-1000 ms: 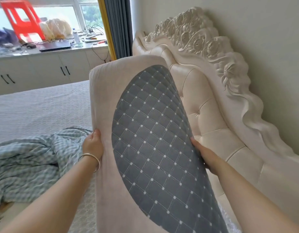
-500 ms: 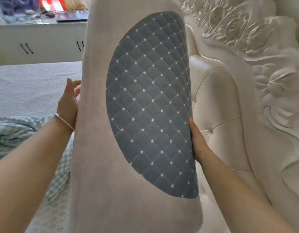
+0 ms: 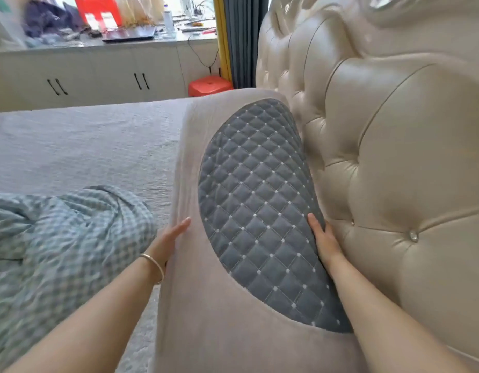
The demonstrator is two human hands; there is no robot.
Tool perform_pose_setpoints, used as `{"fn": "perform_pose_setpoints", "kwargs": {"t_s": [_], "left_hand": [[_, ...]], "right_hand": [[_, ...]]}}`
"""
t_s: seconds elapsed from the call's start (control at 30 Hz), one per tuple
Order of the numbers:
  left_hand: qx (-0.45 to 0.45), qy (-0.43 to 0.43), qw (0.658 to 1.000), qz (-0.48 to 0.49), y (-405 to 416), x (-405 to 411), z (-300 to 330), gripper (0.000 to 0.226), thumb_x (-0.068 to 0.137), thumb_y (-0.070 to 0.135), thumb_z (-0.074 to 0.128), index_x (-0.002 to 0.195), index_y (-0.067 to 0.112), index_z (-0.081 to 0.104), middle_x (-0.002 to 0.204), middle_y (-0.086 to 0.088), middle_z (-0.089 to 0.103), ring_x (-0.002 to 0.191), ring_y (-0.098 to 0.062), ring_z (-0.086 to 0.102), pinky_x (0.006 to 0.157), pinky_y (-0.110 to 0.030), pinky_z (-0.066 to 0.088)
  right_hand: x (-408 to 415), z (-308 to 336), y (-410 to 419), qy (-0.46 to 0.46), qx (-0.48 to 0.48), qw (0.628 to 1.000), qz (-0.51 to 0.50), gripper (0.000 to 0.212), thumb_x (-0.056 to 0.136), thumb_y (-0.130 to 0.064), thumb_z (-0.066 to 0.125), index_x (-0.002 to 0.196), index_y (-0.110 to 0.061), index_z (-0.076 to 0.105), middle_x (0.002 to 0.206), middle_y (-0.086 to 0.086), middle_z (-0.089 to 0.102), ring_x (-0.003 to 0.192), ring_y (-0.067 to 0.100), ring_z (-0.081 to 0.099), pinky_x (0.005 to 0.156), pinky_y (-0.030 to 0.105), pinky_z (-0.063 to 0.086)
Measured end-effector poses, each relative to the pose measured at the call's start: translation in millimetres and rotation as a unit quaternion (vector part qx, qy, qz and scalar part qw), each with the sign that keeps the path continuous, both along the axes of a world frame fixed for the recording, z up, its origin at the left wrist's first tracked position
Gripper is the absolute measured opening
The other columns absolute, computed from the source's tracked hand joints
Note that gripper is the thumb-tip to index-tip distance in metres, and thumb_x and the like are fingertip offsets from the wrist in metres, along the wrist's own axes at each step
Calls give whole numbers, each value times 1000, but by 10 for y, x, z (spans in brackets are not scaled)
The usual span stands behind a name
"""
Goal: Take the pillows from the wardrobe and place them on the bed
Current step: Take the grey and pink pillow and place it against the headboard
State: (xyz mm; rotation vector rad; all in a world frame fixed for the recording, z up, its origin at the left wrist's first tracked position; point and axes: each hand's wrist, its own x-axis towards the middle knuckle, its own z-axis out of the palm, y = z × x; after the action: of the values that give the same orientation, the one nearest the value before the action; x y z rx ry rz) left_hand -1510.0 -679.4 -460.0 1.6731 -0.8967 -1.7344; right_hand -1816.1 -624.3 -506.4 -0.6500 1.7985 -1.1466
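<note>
A long beige pillow point(image 3: 214, 319) with a grey quilted oval panel lies lengthwise beside the tufted cream headboard point(image 3: 394, 157), over the grey bed point(image 3: 85, 146). My left hand point(image 3: 169, 243), with a thin bangle at the wrist, presses flat against the pillow's left side. My right hand point(image 3: 324, 240) holds its right edge, squeezed between the pillow and the headboard. The pillow's underside is hidden, so whether it rests fully on the mattress I cannot tell. No wardrobe is in view.
A crumpled blue-green checked blanket point(image 3: 58, 238) lies on the bed to the left. Beyond the bed stand white cabinets point(image 3: 98, 76) under a cluttered window counter, a red stool point(image 3: 208, 86) and dark curtains point(image 3: 241, 41).
The pillow has come down from upright in front of the view to low against the headboard. Both hands went down with it and the view lowered toward the bed.
</note>
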Motion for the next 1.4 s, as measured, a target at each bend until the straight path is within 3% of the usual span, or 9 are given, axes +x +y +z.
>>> {"fn": "perform_pose_setpoints", "kwargs": {"t_s": [0.07, 0.23, 0.47, 0.57, 0.7, 0.87, 1.03, 1.23, 1.4], "left_hand": [[10, -14, 1000, -12, -51, -17, -268, 86, 72, 57, 67, 143, 19, 36, 139, -2, 45, 126, -26, 47, 107, -44, 37], [30, -23, 999, 29, 38, 72, -915, 65, 81, 52, 60, 135, 18, 46, 126, -9, 59, 108, -26, 59, 94, -40, 47], [5, -68, 997, 44, 38, -7, -1458, 73, 73, 57, 67, 130, 16, 53, 120, -9, 65, 107, -27, 62, 103, -45, 43], [-13, -74, 997, 30, -20, -89, -1457, 49, 83, 46, 62, 122, 18, 54, 103, -5, 67, 94, -25, 64, 95, -38, 47], [-18, -69, 997, 37, -66, -204, -1390, 36, 87, 36, 61, 116, 15, 55, 93, -7, 66, 82, -23, 63, 76, -34, 51], [-39, -61, 997, 37, -85, -363, -1464, 49, 81, 35, 69, 123, 15, 53, 113, -8, 65, 97, -26, 63, 87, -37, 50], [-64, -87, 994, 12, -122, -369, -1488, 50, 82, 38, 67, 125, 18, 53, 108, -2, 65, 88, -15, 61, 67, -21, 46], [-48, -141, 989, 24, 22, -383, -1475, 87, 74, 47, 72, 141, 10, 32, 139, -9, 47, 124, -26, 48, 106, -37, 37], [-36, -186, 980, -68, 389, -256, -1043, 85, 81, 21, 71, 148, 11, 19, 155, -8, 23, 142, -24, 25, 116, -35, 21]], "right_hand": [[-15, -267, -55, 1, -4, 1000, 0, 69, 86, -56, 50, 141, -16, 37, 140, 4, 49, 129, 26, 44, 106, 31, 29], [25, -713, -161, 20, 10, 999, 31, 53, 88, -48, 53, 132, -19, 46, 129, 1, 56, 121, 23, 50, 104, 33, 35], [94, -1059, -83, 83, 48, 995, 30, 77, 79, -64, 48, 139, -16, 40, 141, 7, 50, 130, 26, 45, 112, 39, 30], [32, -1153, -79, 99, 94, 990, 37, 65, 93, -48, 44, 145, -11, 30, 149, 10, 38, 138, 26, 34, 112, 34, 23], [16, -1138, -162, 96, 128, 986, 40, 75, 88, -58, 42, 146, -12, 29, 150, 10, 37, 138, 28, 34, 115, 40, 24], [144, -1106, -225, 197, 223, 954, 43, 75, 90, -59, 35, 146, -8, 27, 149, 15, 37, 134, 34, 37, 107, 42, 30], [409, -1096, -87, 317, 241, 917, 39, 80, 87, -64, 35, 145, -11, 24, 148, 15, 35, 132, 33, 37, 100, 47, 35], [554, -848, 20, 399, 246, 877, 107, 53, 97, -37, 35, 136, -1, 32, 140, 22, 40, 124, 38, 41, 97, 41, 37], [849, -329, 198, 394, 227, 865, 211, 41, 92, -27, 41, 129, -12, 50, 137, 13, 49, 123, 31, 46, 95, 35, 40]]}}
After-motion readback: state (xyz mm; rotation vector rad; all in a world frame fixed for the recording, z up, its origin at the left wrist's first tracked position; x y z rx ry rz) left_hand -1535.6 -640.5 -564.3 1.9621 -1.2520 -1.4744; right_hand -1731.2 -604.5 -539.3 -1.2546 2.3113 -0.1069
